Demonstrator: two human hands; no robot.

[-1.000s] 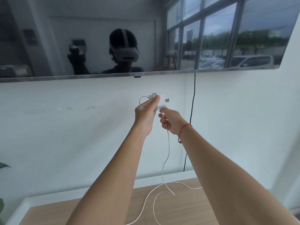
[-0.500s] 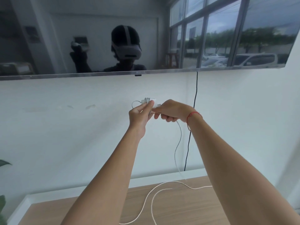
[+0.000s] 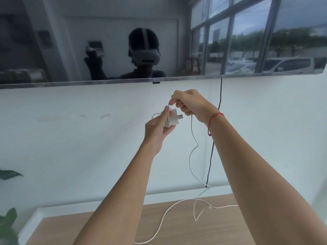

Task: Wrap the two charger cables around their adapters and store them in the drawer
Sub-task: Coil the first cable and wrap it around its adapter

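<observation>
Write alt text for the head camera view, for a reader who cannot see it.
A person's left hand holds a white adapter partly wrapped in its cable, while the right hand pinches the cable just above it. The loose cable hangs down onto a wooden tabletop; a dark wall screen above reflects the room.

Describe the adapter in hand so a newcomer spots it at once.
Under the wide dark wall-mounted screen, the left hand grips a small white square adapter. Its metal prongs, pointing right, set it apart from the thin white cable hanging beside it.
</observation>
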